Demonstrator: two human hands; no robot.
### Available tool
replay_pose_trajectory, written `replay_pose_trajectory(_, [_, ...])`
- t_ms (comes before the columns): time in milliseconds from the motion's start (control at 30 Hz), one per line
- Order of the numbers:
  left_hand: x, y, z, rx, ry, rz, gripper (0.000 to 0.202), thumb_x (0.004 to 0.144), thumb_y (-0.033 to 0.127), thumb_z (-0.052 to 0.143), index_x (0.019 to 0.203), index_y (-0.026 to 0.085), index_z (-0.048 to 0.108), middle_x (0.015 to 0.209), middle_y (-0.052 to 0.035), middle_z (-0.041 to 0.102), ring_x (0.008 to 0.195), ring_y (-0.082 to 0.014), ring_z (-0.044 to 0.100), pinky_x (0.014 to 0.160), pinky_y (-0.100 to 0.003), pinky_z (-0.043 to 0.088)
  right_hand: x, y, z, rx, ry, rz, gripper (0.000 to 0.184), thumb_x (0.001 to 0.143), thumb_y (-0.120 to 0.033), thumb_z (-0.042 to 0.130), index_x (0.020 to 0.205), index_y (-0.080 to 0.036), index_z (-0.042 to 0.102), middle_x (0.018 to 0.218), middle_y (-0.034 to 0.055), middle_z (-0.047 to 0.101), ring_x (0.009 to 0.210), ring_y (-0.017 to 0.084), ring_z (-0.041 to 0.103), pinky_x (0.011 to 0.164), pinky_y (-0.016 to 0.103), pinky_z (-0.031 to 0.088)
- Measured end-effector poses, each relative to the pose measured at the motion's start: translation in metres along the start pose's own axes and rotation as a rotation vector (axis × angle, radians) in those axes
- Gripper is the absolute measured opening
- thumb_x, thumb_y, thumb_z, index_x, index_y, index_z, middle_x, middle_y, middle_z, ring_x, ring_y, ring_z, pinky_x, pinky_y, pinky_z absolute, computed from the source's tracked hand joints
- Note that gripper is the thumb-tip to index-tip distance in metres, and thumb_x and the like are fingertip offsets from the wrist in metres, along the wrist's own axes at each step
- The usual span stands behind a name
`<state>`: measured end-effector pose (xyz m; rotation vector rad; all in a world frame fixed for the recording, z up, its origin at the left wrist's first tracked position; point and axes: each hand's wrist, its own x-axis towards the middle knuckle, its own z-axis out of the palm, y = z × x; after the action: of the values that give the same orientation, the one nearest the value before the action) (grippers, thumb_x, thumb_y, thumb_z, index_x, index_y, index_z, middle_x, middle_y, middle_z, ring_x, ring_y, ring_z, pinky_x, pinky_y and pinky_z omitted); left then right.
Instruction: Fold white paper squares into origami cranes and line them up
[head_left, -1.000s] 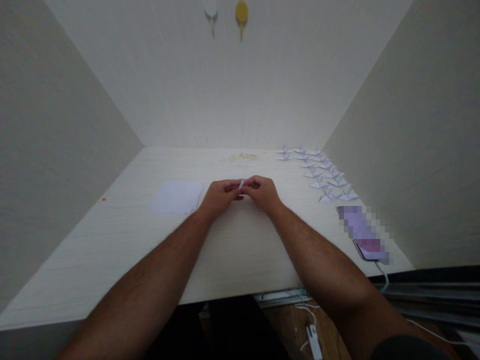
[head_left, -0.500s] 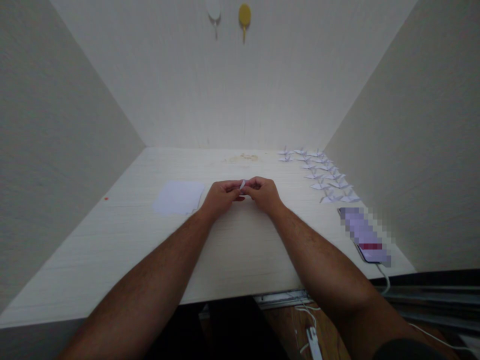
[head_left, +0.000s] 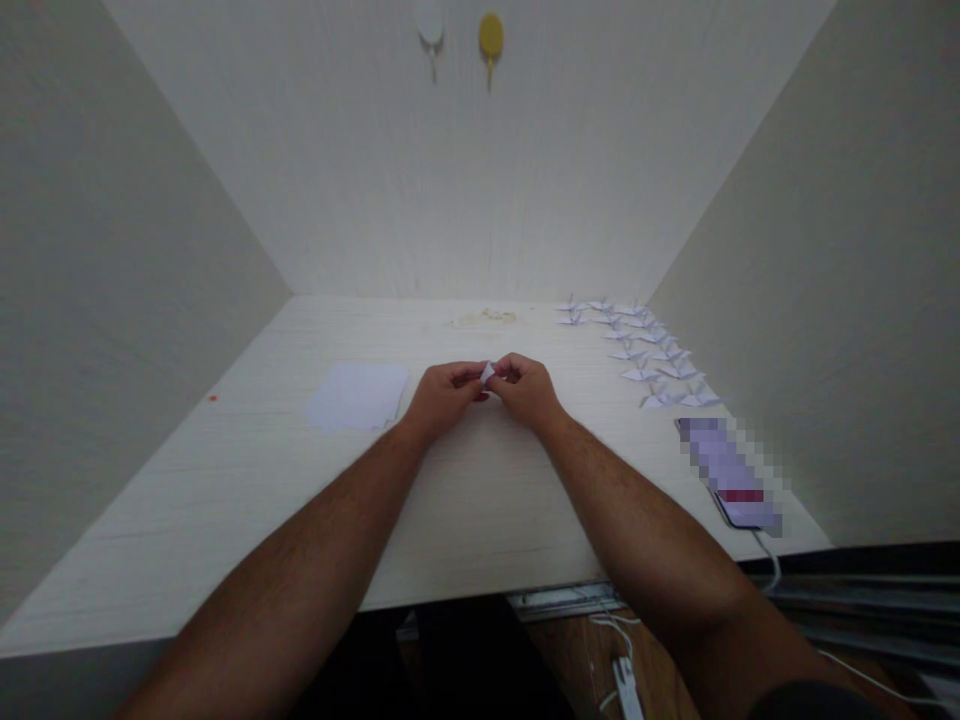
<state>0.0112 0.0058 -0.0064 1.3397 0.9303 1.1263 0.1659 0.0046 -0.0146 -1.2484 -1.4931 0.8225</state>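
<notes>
Pinching the folded paper (head_left: 487, 372) from nine and three o'clock, the left hand (head_left: 442, 393) and right hand (head_left: 531, 388) held something seemingly light, easily creased, best gripped by its edges.

I got dim light, blackest at bottom centre; pixelation masked the phone (head_left: 726, 472) at right; the held paper (head_left: 487, 373) seemed soft.
</notes>
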Motion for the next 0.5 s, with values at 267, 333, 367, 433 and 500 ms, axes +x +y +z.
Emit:
replay_pose_trajectory(267, [-0.0010,0.0039,0.0010,0.152,0.045,0.042,0.045,0.069,0.023,0.074,0.114,0.016,0.072,0.089,-0.0072,0.076,0.067,-0.0168,0.070,0.071,-0.035,0.060,-0.0016,-0.0047,-0.0004,0.007,-0.009,0.021,0.009,0.068,-0.024,0.062,0.067,-0.022,0.053,0.056,-0.0061,0.053,0.051,0.010,0.045,0.051,0.023,0.037])
replay_pose_trajectory(333, [-0.0017,0.0053,0.0010,0.195,0.050,0.037,0.046,0.071,0.024,0.072,0.117,0.018,0.071,0.081,-0.0051,0.075,0.064,-0.0166,0.069,0.069,-0.034,0.059,-0.0019,-0.0043,0.0000,0.031,-0.039,0.027,0.009,0.069,-0.024,0.060,0.067,-0.022,0.052,0.055,-0.0064,0.052,0.050,0.010,0.046,0.050,0.023,0.037])
replay_pose_trajectory(367, [-0.0021,0.0057,0.0011,0.218,0.053,0.033,0.043,0.072,0.025,0.071,0.115,0.018,0.072,0.076,-0.0042,0.074,0.063,-0.0165,0.068,0.068,-0.034,0.059,-0.0021,-0.0039,0.0003,0.041,-0.052,0.027,0.008,0.069,-0.024,0.060,0.068,-0.022,0.052,0.055,-0.0065,0.052,0.050,0.010,0.046,0.050,0.023,0.037])
replay_pose_trajectory(433, [-0.0025,0.0062,0.0011,0.252,0.068,0.037,0.036,0.073,0.026,0.071,0.107,0.018,0.075,0.072,-0.0038,0.073,0.061,-0.0166,0.068,0.067,-0.033,0.058,-0.0027,-0.0032,0.0012,0.039,-0.057,0.016,0.008,0.070,-0.024,0.059,0.068,-0.022,0.052,0.055,-0.0062,0.053,0.050,0.010,0.047,0.050,0.023,0.036])
replay_pose_trajectory(500, [-0.0027,0.0066,0.0012,0.266,0.089,0.046,0.033,0.073,0.026,0.071,0.104,0.017,0.076,0.073,-0.0043,0.074,0.061,-0.0167,0.067,0.066,-0.032,0.058,-0.0033,-0.0029,0.0019,0.003,-0.029,-0.006,0.008,0.071,-0.024,0.060,0.069,-0.021,0.053,0.056,-0.0055,0.055,0.051,0.010,0.048,0.051,0.023,0.037])
